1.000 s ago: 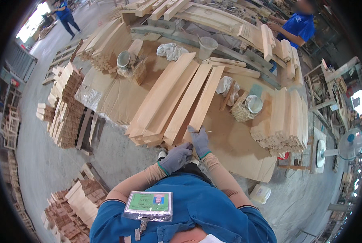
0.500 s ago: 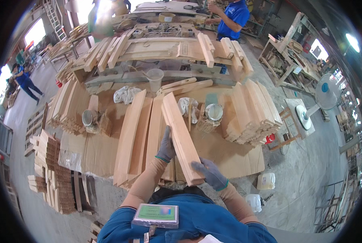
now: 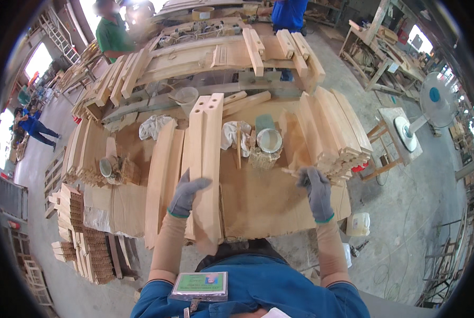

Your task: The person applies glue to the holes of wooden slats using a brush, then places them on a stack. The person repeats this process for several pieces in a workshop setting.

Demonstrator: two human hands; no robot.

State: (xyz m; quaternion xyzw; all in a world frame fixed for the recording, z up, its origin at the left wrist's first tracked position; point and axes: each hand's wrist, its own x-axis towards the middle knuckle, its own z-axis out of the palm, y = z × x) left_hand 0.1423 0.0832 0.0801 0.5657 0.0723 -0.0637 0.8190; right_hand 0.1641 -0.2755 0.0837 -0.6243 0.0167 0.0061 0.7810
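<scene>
My gloved left hand (image 3: 186, 193) grips a pair of pale wooden bars (image 3: 205, 143) that lie side by side. Round holes show in their far ends. The thumb rests across the top, while the other fingers are partly hidden at the left side. More long bars (image 3: 160, 175) lie just left of that hand. My gloved right hand (image 3: 316, 193) is raised over the cardboard, near the right stack of wooden bars (image 3: 332, 124). Its fingers are curled in; a small pale tip (image 3: 291, 172) shows beside them, and whether it is held is unclear.
Cardboard (image 3: 269, 206) covers the bench. On it are a cup (image 3: 269, 140) on a wooden block, white rags (image 3: 155, 127), a second cup (image 3: 106, 167) and a left stack of bars (image 3: 86, 151). A fan (image 3: 406, 130) stands right. Other people (image 3: 110, 34) work beyond.
The wooden bars have swung from a slant to nearly straight, their holed ends now facing up. My right hand has let go of them and moved right.
</scene>
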